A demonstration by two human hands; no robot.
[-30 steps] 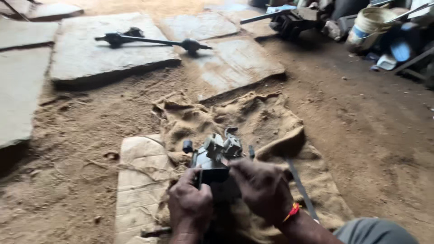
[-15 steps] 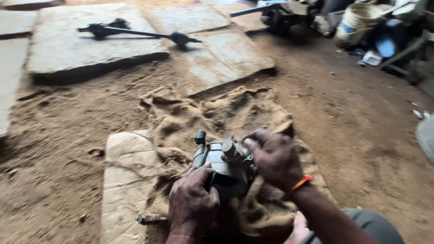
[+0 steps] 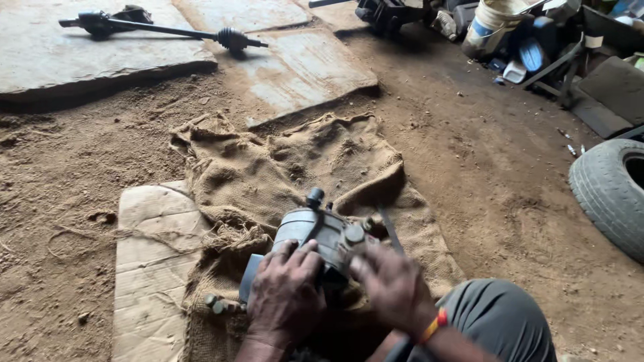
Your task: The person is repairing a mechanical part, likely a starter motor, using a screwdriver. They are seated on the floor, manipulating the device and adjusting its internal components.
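A grey metal motor-like part (image 3: 320, 231) with a black knob on top lies on a burlap sack (image 3: 295, 167) spread over the dirt floor. My left hand (image 3: 285, 295) rests on its near left side, fingers curled over the casing. My right hand (image 3: 392, 285), with a red and orange band at the wrist, presses against its right end near a round fitting. A flat dark metal strip (image 3: 389, 228) lies on the sack just right of the part. My knee in grey trousers (image 3: 500, 318) is at the lower right.
A cardboard sheet (image 3: 147, 268) lies left of the sack. Stone slabs (image 3: 295, 67) sit beyond, one bearing a black drive shaft (image 3: 168, 30). A tyre (image 3: 607, 191) lies at the right edge. Buckets and clutter (image 3: 510, 33) fill the far right corner.
The view has shifted right and down. My right hand came down from the top fittings onto the part's right end. My left hand stays on the casing.
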